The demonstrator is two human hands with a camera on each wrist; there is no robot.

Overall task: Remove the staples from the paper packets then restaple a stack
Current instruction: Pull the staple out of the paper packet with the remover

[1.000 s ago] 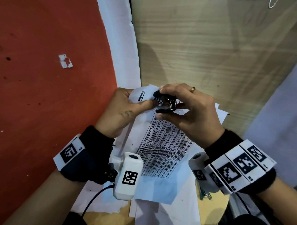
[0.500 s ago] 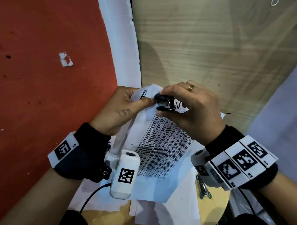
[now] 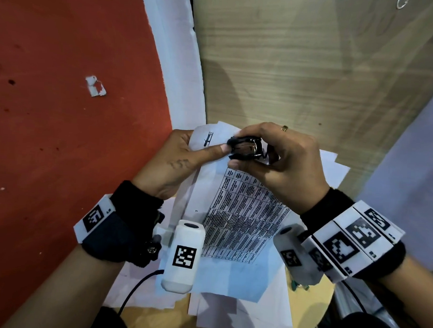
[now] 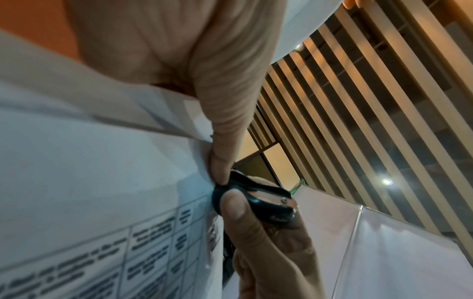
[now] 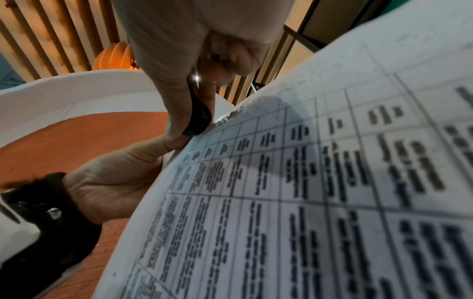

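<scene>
The right hand [image 3: 282, 164] pinches a black staple remover [image 3: 246, 146] at the top corner of the printed paper packet [image 3: 243, 214], which the left hand [image 3: 176, 162] grips, lifted above loose sheets [image 3: 241, 316] on the worktop [image 3: 303, 314]. The staple itself is hidden under fingers and tool, and the packet's text is blurred in both wrist views.

Black staple remover [image 3: 246, 149] on packet [image 3: 238, 214] corner

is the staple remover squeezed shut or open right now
Squeezed nearly shut: the right hand pinches the staple remover at the paper packet corner, claws close together.
</scene>
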